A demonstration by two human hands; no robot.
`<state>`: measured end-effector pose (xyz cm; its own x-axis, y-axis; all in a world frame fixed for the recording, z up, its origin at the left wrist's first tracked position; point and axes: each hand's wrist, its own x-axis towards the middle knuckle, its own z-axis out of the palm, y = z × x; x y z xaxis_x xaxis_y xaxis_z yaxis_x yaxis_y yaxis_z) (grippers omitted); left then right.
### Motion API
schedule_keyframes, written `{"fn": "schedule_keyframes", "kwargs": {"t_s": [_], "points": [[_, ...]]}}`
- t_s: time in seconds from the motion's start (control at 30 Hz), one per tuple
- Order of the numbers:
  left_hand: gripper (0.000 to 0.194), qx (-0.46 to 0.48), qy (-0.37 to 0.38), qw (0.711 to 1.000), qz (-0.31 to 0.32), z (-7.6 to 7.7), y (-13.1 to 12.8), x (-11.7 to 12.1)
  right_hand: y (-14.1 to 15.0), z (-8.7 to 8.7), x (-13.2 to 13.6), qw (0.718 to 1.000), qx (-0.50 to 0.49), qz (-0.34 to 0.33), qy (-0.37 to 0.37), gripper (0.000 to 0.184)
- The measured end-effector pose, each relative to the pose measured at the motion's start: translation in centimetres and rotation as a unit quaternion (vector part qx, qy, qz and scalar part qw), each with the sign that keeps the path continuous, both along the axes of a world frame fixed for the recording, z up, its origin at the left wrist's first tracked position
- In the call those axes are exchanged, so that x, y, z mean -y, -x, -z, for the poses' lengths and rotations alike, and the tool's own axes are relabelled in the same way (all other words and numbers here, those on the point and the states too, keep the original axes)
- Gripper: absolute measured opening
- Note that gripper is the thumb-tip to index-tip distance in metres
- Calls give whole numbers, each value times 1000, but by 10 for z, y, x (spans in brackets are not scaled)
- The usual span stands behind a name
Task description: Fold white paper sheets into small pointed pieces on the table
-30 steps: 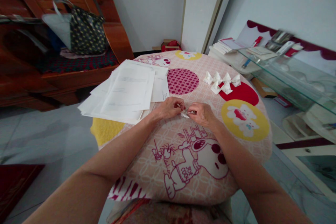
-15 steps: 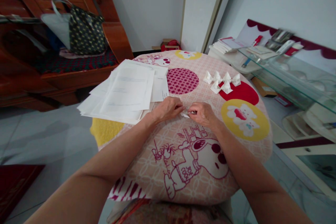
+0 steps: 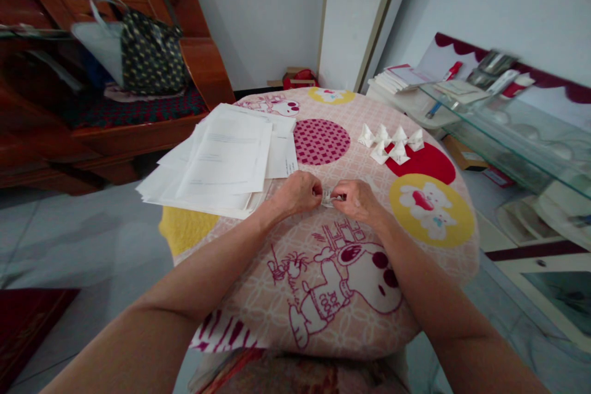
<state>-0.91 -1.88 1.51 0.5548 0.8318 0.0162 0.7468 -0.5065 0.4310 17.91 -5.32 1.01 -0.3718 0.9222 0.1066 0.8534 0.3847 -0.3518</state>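
Observation:
Between my hands, low over the table, is a small folded piece of printed paper (image 3: pixel 327 197). My left hand (image 3: pixel 300 191) is closed at the paper's left end, fingers curled in. My right hand (image 3: pixel 355 198) pinches its right end between thumb and fingers. Much of the paper is hidden behind the fingers. Several small pointed folded paper pieces (image 3: pixel 399 152) stand in two rows at the table's right far side. A stack of printed white sheets (image 3: pixel 226 157) lies left of my hands.
A round table wears a pink patterned cloth (image 3: pixel 258 283). To the right stands a glass shelf (image 3: pixel 517 135) with papers and cups close to the table edge. At the left, a wooden bench (image 3: pixel 203 77) carries a dark patterned bag (image 3: pixel 150 52).
My left hand has shifted slightly left and curled its fingers, so more of the small paper shows between the hands. My right hand stays about where it was.

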Motion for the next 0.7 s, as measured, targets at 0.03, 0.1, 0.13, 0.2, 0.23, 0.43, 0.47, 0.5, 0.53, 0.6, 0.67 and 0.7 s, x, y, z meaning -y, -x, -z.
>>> {"fn": "schedule_keyframes", "kwargs": {"t_s": [0.03, 0.1, 0.13, 0.2, 0.23, 0.43, 0.47, 0.5, 0.53, 0.6, 0.67, 0.7], "points": [[22, -11, -4, 1000, -2, -1, -1, 1, 0, 0, 0, 1000, -5, -3, 0, 14], [22, -20, -18, 1000, -5, -2, -4, 4, -2, 1, -1, 1000, -19, -8, 3, 14], [22, -19, -26, 999, -4, -1, -6, 5, -3, 1, -1, 1000, -27, -10, 5, 14], [20, -14, -37, 999, 8, 0, -10, 8, -5, 1, -1, 999, -43, -11, 11, 14], [20, -14, -39, 999, 15, 2, -12, 9, -6, 0, -2, 999, -50, -11, 15, 13], [20, -39, -36, 998, 14, 8, -17, 9, -9, -2, -2, 997, -79, -12, 22, 15], [21, -40, -34, 999, 9, 8, -17, 9, -10, -3, -2, 996, -86, -9, 20, 15], [21, -40, -32, 999, 6, 8, -16, 9, -11, -3, -2, 995, -95, -7, 18, 16], [21, -39, -33, 999, 3, 8, -15, 9, -13, -2, -2, 994, -108, -5, 17, 17], [20, -36, -36, 999, -1, 9, -12, 8, -17, -1, -3, 989, -144, -10, 19, 19], [19, -35, -39, 999, -3, 10, -11, 8, -21, 0, -4, 983, -181, -20, 27, 21], [19, -36, -40, 999, -4, 11, -10, 7, -23, 1, -5, 980, -196, -25, 31, 22]]}}
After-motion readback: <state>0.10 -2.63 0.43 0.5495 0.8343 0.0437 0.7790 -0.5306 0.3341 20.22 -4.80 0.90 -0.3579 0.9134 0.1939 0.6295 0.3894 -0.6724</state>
